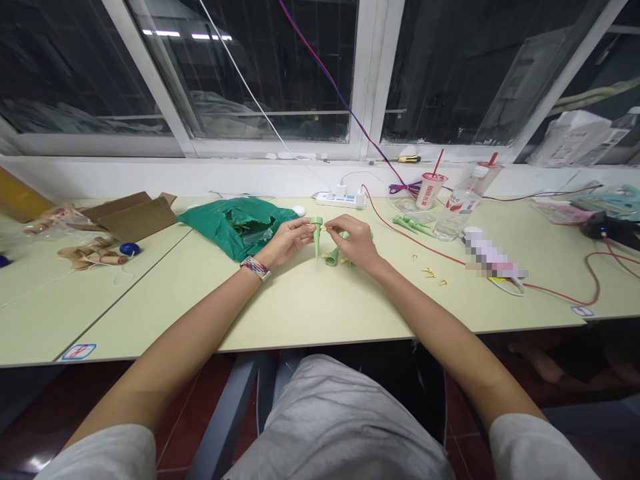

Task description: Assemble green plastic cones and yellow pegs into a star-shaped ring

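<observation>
My left hand [290, 241] is closed on a green plastic watering spike [317, 240], held upright with its wide cap at the top and its point down. Beside the cap, my right hand [357, 241] pinches a small yellow plastic piece [324, 228]. Whether that piece touches the spike, I cannot tell. Below my right hand lies another green spike [331, 257], its wide open end towards me, with bits of yellow around it. Some of that group is hidden by my fingers. Several loose yellow pieces [429, 272] lie on the table to the right.
A torn green plastic bag [240, 223] lies left of my hands, near a cardboard box [133, 217] and wooden toys [95, 253]. More green spikes [413, 225], a bottle [457, 207], a cup [429, 191] and a red cable [415, 237] are on the right. A power strip [340, 199] stands behind.
</observation>
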